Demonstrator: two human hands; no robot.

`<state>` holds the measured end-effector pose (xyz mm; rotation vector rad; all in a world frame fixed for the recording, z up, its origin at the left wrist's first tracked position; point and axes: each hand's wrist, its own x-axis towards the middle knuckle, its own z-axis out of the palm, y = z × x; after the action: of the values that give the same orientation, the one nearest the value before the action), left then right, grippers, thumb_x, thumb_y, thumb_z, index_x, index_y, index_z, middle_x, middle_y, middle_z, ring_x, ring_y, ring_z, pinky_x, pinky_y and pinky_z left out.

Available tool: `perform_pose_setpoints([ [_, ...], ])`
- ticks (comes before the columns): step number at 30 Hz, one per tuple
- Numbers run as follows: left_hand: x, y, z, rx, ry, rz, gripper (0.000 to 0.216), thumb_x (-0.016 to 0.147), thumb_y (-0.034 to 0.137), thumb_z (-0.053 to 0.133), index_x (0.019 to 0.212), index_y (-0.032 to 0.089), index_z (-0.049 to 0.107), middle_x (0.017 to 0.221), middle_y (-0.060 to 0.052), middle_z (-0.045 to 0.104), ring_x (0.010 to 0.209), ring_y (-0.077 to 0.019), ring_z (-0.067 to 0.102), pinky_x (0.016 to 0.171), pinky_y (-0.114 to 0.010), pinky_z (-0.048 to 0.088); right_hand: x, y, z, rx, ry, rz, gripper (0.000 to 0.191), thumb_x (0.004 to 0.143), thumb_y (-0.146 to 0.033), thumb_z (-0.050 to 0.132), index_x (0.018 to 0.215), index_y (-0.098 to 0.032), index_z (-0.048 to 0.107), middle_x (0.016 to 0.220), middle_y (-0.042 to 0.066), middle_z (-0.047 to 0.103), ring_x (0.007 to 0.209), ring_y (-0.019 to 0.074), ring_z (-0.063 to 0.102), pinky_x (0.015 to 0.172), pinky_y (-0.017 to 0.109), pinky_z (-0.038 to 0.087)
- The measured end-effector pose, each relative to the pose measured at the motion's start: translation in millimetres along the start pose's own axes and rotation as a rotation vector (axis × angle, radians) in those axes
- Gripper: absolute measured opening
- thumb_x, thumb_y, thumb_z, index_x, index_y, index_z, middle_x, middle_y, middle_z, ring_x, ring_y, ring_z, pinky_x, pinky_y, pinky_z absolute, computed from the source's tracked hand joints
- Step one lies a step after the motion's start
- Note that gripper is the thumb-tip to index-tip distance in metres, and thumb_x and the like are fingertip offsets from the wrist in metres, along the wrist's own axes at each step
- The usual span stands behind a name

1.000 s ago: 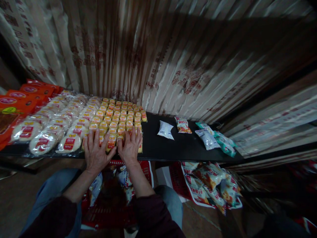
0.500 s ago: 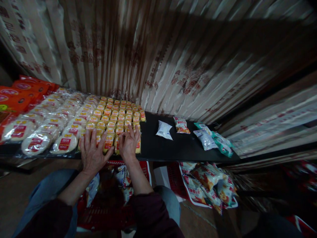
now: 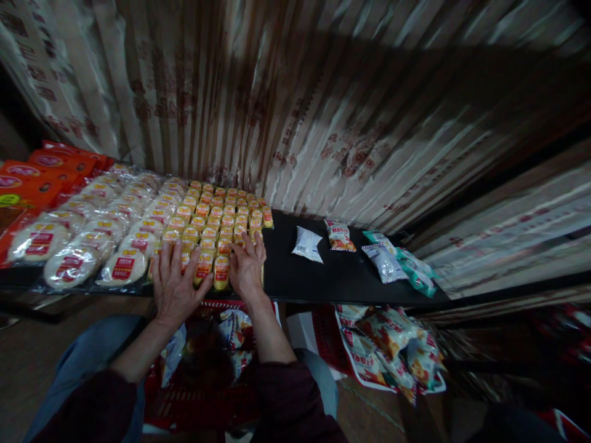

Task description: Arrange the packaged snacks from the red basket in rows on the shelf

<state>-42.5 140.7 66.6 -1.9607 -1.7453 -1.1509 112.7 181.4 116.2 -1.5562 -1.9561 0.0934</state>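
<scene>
Both my hands are on the block of small yellow packs (image 3: 221, 271), which stands in close rows on the black tabletop (image 3: 295, 277), touching the round white packs (image 3: 122, 267) on its left side. My left hand (image 3: 178, 286) is open, fingers spread across the near left part of the block, thumb angled toward the right. My right hand (image 3: 247, 267) lies at the near right corner, fingers bent over the packs; cannot tell whether it grips one, as the palm side is hidden. Two near-row packs show upright between the hands, red labels facing me.

Far left: orange bags (image 3: 34, 178), overlapping. Right of the block, well apart from it: a white pouch (image 3: 307, 243), a red-and-white bag (image 3: 340, 235) just beside it, then a silvery bag (image 3: 385, 263) touching a green one. Below the near edge: a red basket (image 3: 198, 400) between my knees, holding bags; a second basket to the right, heaped with bags. Behind: pleated, printed sheeting (image 3: 295, 123).
</scene>
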Motion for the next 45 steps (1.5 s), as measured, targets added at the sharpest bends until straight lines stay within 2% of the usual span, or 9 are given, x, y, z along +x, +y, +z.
perform_pose_setpoints([
  [3,0.4,0.6,-0.6,0.012,0.003,0.002,0.071,0.079,0.04,0.063,0.143,0.025,0.037,0.157,-0.014,0.02,0.143,-0.0375,0.015,0.111,-0.059,0.016,2.3,-0.6,-1.3,0.022,-0.022,0.019,0.02,0.086,-0.019,0.054,0.095,-0.022,0.071,0.141,0.008,0.049,0.142,0.0295,0.017,0.111,0.053,0.021],
  [7,1.6,2.3,-2.4,0.017,0.019,0.011,0.074,0.079,0.038,0.063,0.145,0.026,0.033,0.157,-0.014,0.019,0.143,-0.0376,0.015,0.111,-0.059,0.018,4.8,2.3,-2.4,0.077,0.004,0.047,0.018,0.087,-0.02,0.054,0.088,-0.021,0.072,0.135,0.007,0.055,0.141,0.0283,0.022,0.11,0.051,0.025],
  [15,1.7,2.6,-2.4,0.044,0.031,0.036,0.079,0.079,0.037,0.064,0.148,0.026,0.026,0.158,-0.013,0.014,0.143,-0.0376,0.015,0.111,-0.059,0.018,5.7,4.8,-0.2,0.216,0.187,0.118,0.018,0.085,-0.016,0.054,0.085,-0.022,0.071,0.126,0.007,0.06,0.136,0.0268,0.029,0.107,0.049,0.031],
  [25,1.4,1.7,-1.7,0.024,0.022,0.032,0.082,0.079,0.038,0.065,0.149,0.028,0.023,0.159,-0.012,0.008,0.144,-0.0381,0.012,0.111,-0.061,0.017,3.2,5.2,15.2,0.117,0.268,0.113,0.017,0.085,-0.017,0.054,0.086,-0.022,0.071,0.124,0.007,0.061,0.134,0.0271,0.031,0.107,0.05,0.031],
  [31,0.5,1.3,-1.1,0.019,0.018,0.02,0.082,0.078,0.04,0.066,0.148,0.028,0.025,0.159,-0.013,0.009,0.144,-0.0386,0.011,0.11,-0.061,0.017,-6.4,9.1,5.3,0.068,0.263,0.077,0.032,0.09,-0.021,0.045,0.115,-0.02,0.063,0.134,0.009,0.054,0.137,0.0253,0.029,0.107,0.049,0.031],
  [37,-1.8,1.2,-0.6,-0.007,0.042,0.027,0.08,0.078,0.041,0.066,0.147,0.028,0.028,0.159,-0.012,0.011,0.144,-0.0381,0.011,0.111,-0.061,0.016,-43.7,28.1,-6.0,-0.019,0.294,0.1,0.04,0.093,-0.029,0.041,0.129,-0.015,0.052,0.14,0.014,0.048,0.138,0.0258,0.029,0.107,0.049,0.032],
  [41,-5.7,1.5,-1.3,-0.012,0.018,0.004,0.078,0.078,0.041,0.065,0.147,0.029,0.029,0.159,-0.011,0.01,0.144,-0.0382,0.01,0.111,-0.061,0.015,-66.5,31.5,-4.2,-0.081,0.225,0.104,0.05,0.091,-0.037,0.045,0.135,-0.014,0.045,0.147,0.017,0.037,0.14,0.0289,0.024,0.106,0.051,0.031],
  [45,-7.1,1.7,-5.5,0.004,0.017,0.001,0.078,0.079,0.038,0.064,0.147,0.029,0.028,0.159,-0.011,0.012,0.144,-0.0379,0.009,0.112,-0.06,0.014,-74.1,28.2,-2.6,-0.133,0.15,0.094,0.062,0.086,-0.045,0.052,0.139,-0.016,0.04,0.153,0.018,0.026,0.142,0.0321,0.019,0.106,0.053,0.03],
])
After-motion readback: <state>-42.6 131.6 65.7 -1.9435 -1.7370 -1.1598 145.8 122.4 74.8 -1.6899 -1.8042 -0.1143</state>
